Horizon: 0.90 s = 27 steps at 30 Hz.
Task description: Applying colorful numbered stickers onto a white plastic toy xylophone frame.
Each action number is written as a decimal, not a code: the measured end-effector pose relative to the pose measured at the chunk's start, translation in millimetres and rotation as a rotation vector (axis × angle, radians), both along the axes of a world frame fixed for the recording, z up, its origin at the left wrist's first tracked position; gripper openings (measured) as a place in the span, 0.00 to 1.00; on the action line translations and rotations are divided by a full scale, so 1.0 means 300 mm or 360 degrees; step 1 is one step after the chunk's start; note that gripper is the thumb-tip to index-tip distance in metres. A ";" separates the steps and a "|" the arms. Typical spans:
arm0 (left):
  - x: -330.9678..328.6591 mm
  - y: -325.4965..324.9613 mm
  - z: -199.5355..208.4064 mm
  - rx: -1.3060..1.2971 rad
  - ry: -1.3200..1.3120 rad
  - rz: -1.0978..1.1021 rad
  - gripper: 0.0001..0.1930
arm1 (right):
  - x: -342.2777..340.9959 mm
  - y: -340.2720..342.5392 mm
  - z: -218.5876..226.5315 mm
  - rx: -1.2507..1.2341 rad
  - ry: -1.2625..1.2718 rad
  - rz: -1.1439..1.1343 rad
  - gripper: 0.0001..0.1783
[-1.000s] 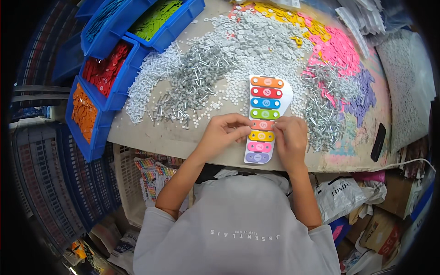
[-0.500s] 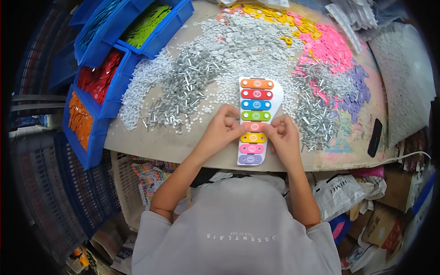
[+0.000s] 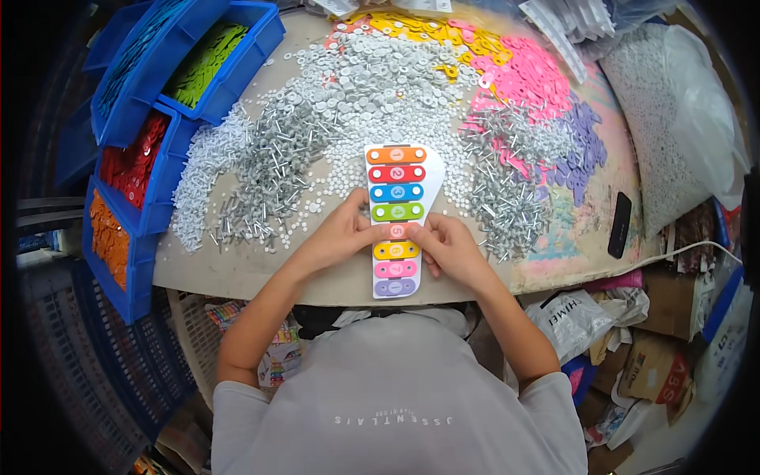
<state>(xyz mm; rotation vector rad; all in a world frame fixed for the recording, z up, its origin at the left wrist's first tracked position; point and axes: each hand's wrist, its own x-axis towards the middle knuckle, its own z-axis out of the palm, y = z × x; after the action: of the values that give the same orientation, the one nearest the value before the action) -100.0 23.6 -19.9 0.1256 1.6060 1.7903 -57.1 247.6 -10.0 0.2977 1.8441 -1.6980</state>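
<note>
A toy xylophone (image 3: 432,165) with a white base and a column of coloured bars lies near the table's front edge. Its orange, red, blue and green bars carry white caps at their ends. Small dark holes show at the ends of the yellow, pink and purple bars. My left hand (image 3: 342,233) grips the left side, its thumb on the coral bar (image 3: 397,231). From the right, my right hand (image 3: 448,249) is closed round the other edge, thumb and finger pressing that bar's right end. Both ends of the coral bar are hidden under my fingers.
Beyond the xylophone spread heaps of white caps (image 3: 388,79), metal pins (image 3: 281,154) and more pins (image 3: 511,202) at right. Pink bars (image 3: 526,75) and purple bars (image 3: 582,150) lie farther right. Blue bins (image 3: 142,229) stand left. A black phone-like slab (image 3: 620,226) lies right.
The whole view has shifted, so the table's things appear farther left. My hands stay on the xylophone at the coral bar; my right thumb reaches slightly farther over it.
</note>
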 end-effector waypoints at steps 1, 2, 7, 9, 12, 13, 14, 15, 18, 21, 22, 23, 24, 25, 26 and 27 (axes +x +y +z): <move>-0.002 0.001 0.000 0.0022 -0.0003 -0.0006 0.31 | 0.002 -0.002 -0.005 0.0028 0.0031 -0.0028 0.23; -0.003 0.003 -0.001 0.0023 -0.0002 -0.0006 0.31 | 0.003 -0.004 -0.009 0.0029 0.0033 -0.0028 0.23; 0.010 0.002 -0.015 0.0052 0.0055 0.0039 0.28 | 0.011 -0.016 -0.004 0.0030 0.0073 -0.0068 0.23; 0.021 -0.005 -0.020 -0.0115 0.0084 0.0023 0.28 | -0.006 -0.005 0.029 0.0106 0.0059 0.0039 0.21; 0.072 0.001 -0.012 -0.0234 0.0129 0.0169 0.29 | -0.039 0.042 0.063 0.0412 0.0251 0.0094 0.17; 0.101 -0.002 -0.010 -0.0186 0.0135 0.0320 0.29 | -0.044 0.061 0.069 0.0637 0.0445 0.0035 0.15; 0.122 -0.014 -0.023 -0.0251 0.0280 0.0396 0.27 | -0.063 0.084 0.075 0.0949 0.0713 -0.0066 0.13; 0.135 -0.029 0.001 -0.0259 0.0282 0.0400 0.27 | -0.086 0.110 0.081 0.1259 0.0975 -0.0176 0.11; 0.167 -0.079 0.068 -0.0330 0.0283 0.0537 0.20 | -0.197 0.184 0.072 0.1454 0.1236 -0.0442 0.11; 0.190 -0.115 0.068 -0.0345 0.0284 0.0669 0.13 | -0.275 0.246 -0.005 0.1715 0.1570 -0.0544 0.12; 0.201 -0.125 0.071 -0.0350 0.0279 0.0712 0.11 | -0.291 0.247 -0.017 0.1765 0.1440 -0.0507 0.12; 0.212 -0.134 0.074 -0.0358 0.0275 0.0758 0.10 | -0.307 0.250 -0.025 0.1811 0.1312 -0.0465 0.12; 0.221 -0.140 0.075 -0.0392 0.0276 0.0800 0.10 | -0.322 0.258 -0.028 0.1854 0.1216 -0.0416 0.13; 0.224 -0.147 0.069 -0.0344 0.0279 0.0808 0.09 | -0.329 0.257 -0.026 0.1862 0.1168 -0.0410 0.13; 0.225 -0.152 0.065 -0.0299 0.0283 0.0817 0.09 | -0.330 0.261 -0.028 0.1867 0.1120 -0.0401 0.14; 0.223 -0.151 0.066 -0.0343 0.0288 0.0862 0.09 | -0.332 0.288 -0.048 0.1854 0.1130 -0.0420 0.14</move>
<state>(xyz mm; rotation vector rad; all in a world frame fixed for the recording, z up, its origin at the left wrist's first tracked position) -33.0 -21.7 -0.1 -0.2821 2.0981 2.0233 -156.6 334.0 -24.4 0.4276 3.3151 -0.6619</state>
